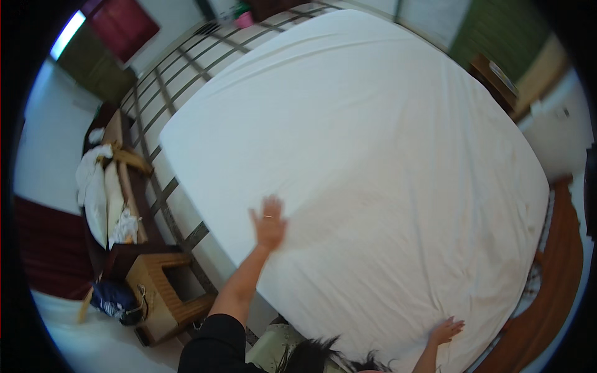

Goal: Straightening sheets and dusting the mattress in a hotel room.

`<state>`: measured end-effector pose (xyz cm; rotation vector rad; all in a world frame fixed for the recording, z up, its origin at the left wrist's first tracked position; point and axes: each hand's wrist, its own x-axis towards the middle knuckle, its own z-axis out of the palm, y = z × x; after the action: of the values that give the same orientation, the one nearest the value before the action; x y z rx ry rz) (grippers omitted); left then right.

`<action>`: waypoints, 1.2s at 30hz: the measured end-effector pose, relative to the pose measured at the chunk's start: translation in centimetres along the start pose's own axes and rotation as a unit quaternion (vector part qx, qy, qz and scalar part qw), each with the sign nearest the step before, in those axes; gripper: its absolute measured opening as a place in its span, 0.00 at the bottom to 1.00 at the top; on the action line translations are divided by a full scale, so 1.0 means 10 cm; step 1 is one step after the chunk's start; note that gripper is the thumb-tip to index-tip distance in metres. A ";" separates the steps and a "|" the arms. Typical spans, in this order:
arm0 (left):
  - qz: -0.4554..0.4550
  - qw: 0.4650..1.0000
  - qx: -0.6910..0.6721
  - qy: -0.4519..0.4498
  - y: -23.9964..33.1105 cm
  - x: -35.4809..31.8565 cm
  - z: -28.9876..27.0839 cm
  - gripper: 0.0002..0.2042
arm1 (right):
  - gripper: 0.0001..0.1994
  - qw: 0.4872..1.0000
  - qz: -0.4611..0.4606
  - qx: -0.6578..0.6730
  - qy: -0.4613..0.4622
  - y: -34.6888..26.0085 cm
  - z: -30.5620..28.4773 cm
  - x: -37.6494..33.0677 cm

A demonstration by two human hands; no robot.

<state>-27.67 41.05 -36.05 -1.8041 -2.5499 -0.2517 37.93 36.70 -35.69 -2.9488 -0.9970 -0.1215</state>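
Open white sheet around fingers

Your left hand lies flat, fingers spread, on a white sheet stretched across a large bed, pressing near its left edge. Your right hand rests open on the sheet's near edge, fingers splayed. The sheet is plain white, smooth and taut over most of its span, with faint creases fanning out near its lower right corner, covering the mattress fully.
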 end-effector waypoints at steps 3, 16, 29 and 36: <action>-0.153 0.986 0.049 0.033 -1.31 -0.07 -0.19 0.27 | 0.32 0.926 -0.353 0.137 0.001 -1.36 0.05 -1.13; -0.141 0.982 -0.121 -0.029 -2.14 0.13 -0.17 0.29 | 0.33 0.734 -0.661 0.140 -0.068 -6.20 -0.32 -5.86; -0.009 0.976 -0.211 -0.058 -4.06 0.80 -0.48 0.28 | 0.35 0.764 -0.634 0.073 -0.098 -6.52 -0.45 -6.13; -0.179 0.982 -0.060 0.031 -6.39 2.48 -0.45 0.30 | 0.36 0.812 -0.569 0.072 -0.106 -6.86 -0.62 -6.45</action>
<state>-96.30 42.93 -37.21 -1.3287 -2.8536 -0.4653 -55.20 51.92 -34.82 -1.8272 -2.4867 0.2596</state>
